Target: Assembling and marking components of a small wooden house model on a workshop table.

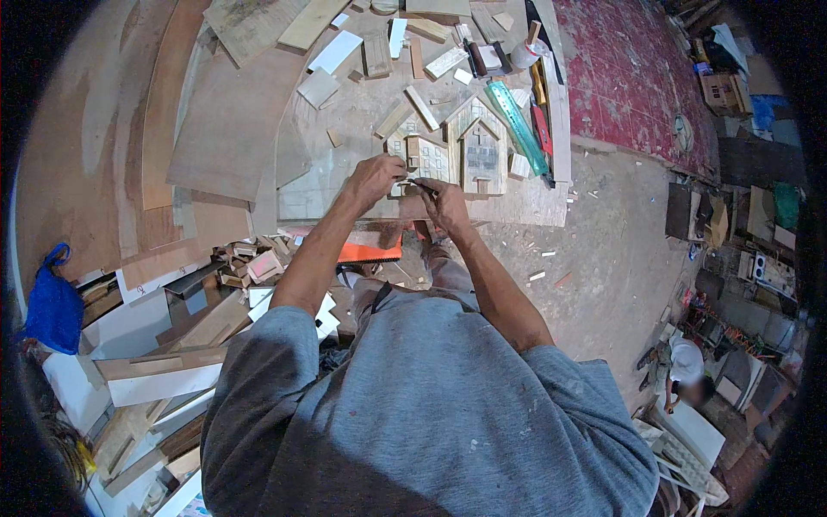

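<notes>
At the near edge of the worktable, my left hand [376, 179] is closed, its fingertips pinched together. My right hand [446, 207] meets it there, also closed, with a small dark tip showing at its fingers. Whatever they grip is too small to make out. Just beyond the fingers lies a small wooden model house [428, 157] with windows drawn on its front. Beside it on the right is a taller model house front [482, 159] with a peaked roof and a grey panel of drawn windows. Small wood strips [421, 108] lie just past the models.
A green ruler [517, 129] and a red-handled tool [541, 129] lie right of the models, near a small jar [524, 56]. Plywood sheets [228, 129] cover the left side. An orange handsaw [370, 252] is below the table edge. Offcuts pile at lower left; another person [687, 362] is far right.
</notes>
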The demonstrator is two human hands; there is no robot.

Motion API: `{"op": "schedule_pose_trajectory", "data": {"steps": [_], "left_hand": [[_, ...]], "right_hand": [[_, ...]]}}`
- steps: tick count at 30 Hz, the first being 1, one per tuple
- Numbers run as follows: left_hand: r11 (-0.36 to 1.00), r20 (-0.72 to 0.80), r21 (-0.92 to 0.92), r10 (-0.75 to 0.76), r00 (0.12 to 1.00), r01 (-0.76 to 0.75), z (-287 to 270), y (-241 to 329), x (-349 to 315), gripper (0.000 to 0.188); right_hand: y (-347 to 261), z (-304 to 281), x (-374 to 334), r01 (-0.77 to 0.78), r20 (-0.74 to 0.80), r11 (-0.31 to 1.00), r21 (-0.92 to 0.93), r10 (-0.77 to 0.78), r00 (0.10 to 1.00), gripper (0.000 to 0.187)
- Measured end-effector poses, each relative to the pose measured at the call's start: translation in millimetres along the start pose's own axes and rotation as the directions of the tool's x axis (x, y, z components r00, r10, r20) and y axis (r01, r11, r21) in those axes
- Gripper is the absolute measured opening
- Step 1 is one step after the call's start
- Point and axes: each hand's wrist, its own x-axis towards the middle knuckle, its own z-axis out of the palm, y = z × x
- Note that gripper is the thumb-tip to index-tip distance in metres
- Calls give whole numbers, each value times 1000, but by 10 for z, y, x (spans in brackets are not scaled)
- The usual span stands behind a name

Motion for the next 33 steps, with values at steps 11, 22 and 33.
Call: {"op": "schedule_pose_trajectory", "data": {"steps": [11, 22, 33], "left_hand": [[1000, -39, 11, 14, 999, -13, -31, 56, -3, 23], [1000, -36, -25, 1, 999, -2, -36, 49, 7, 20], [999, 30, 46, 16, 999, -17, -26, -10, 50, 20]], "right_hand": [[27, -6, 79, 89, -82, 993, -75, -95, 992, 20], [98, -42, 28, 71, -85, 997, 35, -68, 994, 22], [-58, -161, -64, 8, -45, 998, 60, -5, 999, 23]]}}
